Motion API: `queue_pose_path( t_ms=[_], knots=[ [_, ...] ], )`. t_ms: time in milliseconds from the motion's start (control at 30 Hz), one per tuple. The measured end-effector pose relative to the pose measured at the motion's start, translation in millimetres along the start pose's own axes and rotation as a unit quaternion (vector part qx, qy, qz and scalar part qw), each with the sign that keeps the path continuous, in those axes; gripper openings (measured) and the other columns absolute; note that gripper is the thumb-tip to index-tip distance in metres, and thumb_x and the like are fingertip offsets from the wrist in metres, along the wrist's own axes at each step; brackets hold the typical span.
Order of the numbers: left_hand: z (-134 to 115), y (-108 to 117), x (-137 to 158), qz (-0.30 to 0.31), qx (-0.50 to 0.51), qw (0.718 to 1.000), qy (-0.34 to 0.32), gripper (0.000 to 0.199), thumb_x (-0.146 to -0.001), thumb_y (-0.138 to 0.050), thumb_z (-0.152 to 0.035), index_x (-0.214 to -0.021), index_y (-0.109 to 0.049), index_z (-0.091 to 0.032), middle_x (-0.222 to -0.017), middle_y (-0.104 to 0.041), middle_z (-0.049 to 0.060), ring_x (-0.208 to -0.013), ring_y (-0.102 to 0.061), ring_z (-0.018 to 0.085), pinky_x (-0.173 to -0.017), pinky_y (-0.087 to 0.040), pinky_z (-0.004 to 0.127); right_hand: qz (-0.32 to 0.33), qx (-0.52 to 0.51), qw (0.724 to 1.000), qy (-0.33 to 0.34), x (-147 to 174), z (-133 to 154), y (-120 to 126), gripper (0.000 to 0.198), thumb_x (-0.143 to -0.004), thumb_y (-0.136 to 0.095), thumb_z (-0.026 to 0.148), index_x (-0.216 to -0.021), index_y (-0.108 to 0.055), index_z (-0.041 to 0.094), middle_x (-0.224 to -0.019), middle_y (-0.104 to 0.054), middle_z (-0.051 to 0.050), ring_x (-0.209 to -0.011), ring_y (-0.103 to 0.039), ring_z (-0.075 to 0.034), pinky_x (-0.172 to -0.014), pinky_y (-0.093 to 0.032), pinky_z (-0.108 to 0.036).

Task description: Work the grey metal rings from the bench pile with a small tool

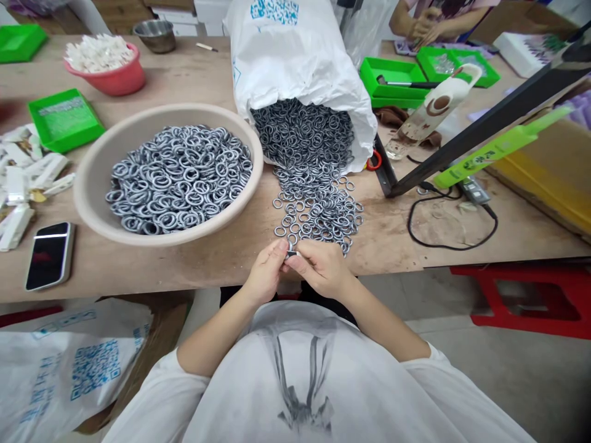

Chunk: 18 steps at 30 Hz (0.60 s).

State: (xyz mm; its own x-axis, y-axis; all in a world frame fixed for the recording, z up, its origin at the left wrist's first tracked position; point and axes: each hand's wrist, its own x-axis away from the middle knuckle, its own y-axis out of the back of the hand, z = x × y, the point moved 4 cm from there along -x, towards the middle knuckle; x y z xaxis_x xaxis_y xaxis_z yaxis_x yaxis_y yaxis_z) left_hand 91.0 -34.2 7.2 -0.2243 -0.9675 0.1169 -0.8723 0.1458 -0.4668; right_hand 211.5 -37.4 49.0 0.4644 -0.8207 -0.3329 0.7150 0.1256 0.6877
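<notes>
My left hand (pixel 265 272) and my right hand (pixel 325 264) meet at the table's front edge, both closed, thumbs and fingertips pinched close together. Between the fingertips shows a grey ring (pixel 290 245), on the left hand's side. A small black piece (pixel 292 253) sits just below it, gripped by the right thumb and fingers; its exact kind is too small to tell. Right beyond the hands lies a loose pile of grey rings (pixel 323 212). It spills from the mouth of a white woven sack (pixel 295 61). To the left, a beige basin (pixel 85 184) holds many thicker-looking grey rings.
A phone (pixel 50 255), white plastic pieces (pixel 44 172) and a green tray (pixel 95 126) lie at left. Behind are a red bowl (pixel 120 80) and a metal bowl (pixel 157 38). On the right stand a dark metal bar (pixel 480 117), a bottle (pixel 429 114) and a cable (pixel 410 227). Another person's hands (pixel 425 27) work beyond.
</notes>
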Motion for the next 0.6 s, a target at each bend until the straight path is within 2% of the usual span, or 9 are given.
queue_pose_path(
  t_ms=[100,233,300,400,467,533,600],
  knots=[
    [3,5,3,0.017,-0.02,1.0,-0.01,0.055,-0.079,-0.069,-0.066,-0.068,-0.045,-0.017,-0.06,-0.036,-0.004,-0.055,-0.029,0.009,-0.052,-0.027,0.023,0.0,-0.042,0.999,-0.019,0,-11,-4,0.049,-0.102,-0.037,0.053,-0.066,-0.044,0.019,-0.063,-0.046,0.0,-0.058,-0.041,-0.012,-0.059,-0.024,-0.027],
    [12,6,16,0.145,-0.07,0.987,-0.012,0.051,-0.093,-0.055,-0.059,-0.066,-0.048,-0.016,-0.058,-0.043,-0.001,-0.057,-0.039,0.011,-0.062,-0.037,0.027,-0.065,-0.019,0.989,-0.13,-8,-45,-2,0.052,-0.1,-0.036,0.057,-0.064,-0.039,0.02,-0.059,-0.043,0.0,-0.058,-0.041,-0.014,-0.058,-0.023,-0.028],
    [13,12,22,0.16,-0.076,0.984,-0.016,0.048,-0.097,-0.051,-0.054,-0.068,-0.052,-0.015,-0.06,-0.049,0.001,-0.06,-0.045,0.012,-0.068,-0.041,0.028,-0.046,0.029,0.985,-0.162,-17,-54,-5,0.05,-0.101,-0.037,0.056,-0.068,-0.045,0.02,-0.062,-0.049,0.0,-0.061,-0.046,-0.015,-0.059,-0.026,-0.028],
    [7,32,21,0.096,-0.094,0.99,-0.032,0.04,-0.095,-0.058,-0.049,-0.078,-0.064,-0.013,-0.072,-0.063,0.006,-0.069,-0.056,0.014,-0.072,-0.046,0.028,0.034,0.156,0.976,-0.147,-36,-50,-18,0.034,-0.096,-0.054,0.051,-0.088,-0.062,0.02,-0.088,-0.066,-0.004,-0.079,-0.059,-0.019,-0.063,-0.031,-0.028],
    [1,46,18,0.056,-0.106,0.992,-0.039,0.035,-0.091,-0.065,-0.047,-0.088,-0.07,-0.012,-0.079,-0.068,0.008,-0.074,-0.06,0.015,-0.073,-0.048,0.028,0.093,0.241,0.956,-0.139,-48,-44,-30,0.027,-0.095,-0.059,0.043,-0.102,-0.066,0.019,-0.104,-0.068,-0.008,-0.089,-0.062,-0.023,-0.065,-0.034,-0.03],
    [-5,58,15,0.01,-0.092,0.995,-0.042,0.034,-0.087,-0.071,-0.044,-0.1,-0.072,-0.013,-0.085,-0.071,0.009,-0.076,-0.062,0.015,-0.076,-0.05,0.027,0.132,0.289,0.936,-0.149,-57,-43,-37,0.024,-0.097,-0.053,0.034,-0.105,-0.067,0.016,-0.106,-0.068,-0.012,-0.09,-0.063,-0.026,-0.066,-0.036,-0.031],
    [-7,67,11,-0.042,-0.051,0.998,-0.024,0.04,-0.081,-0.077,-0.042,-0.109,-0.071,-0.015,-0.091,-0.072,0.008,-0.079,-0.063,0.014,-0.078,-0.052,0.027,0.116,0.268,0.942,-0.162,-63,-45,-36,0.022,-0.098,-0.051,0.029,-0.101,-0.067,0.015,-0.103,-0.068,-0.012,-0.089,-0.063,-0.025,-0.068,-0.038,-0.032]
  ],
)
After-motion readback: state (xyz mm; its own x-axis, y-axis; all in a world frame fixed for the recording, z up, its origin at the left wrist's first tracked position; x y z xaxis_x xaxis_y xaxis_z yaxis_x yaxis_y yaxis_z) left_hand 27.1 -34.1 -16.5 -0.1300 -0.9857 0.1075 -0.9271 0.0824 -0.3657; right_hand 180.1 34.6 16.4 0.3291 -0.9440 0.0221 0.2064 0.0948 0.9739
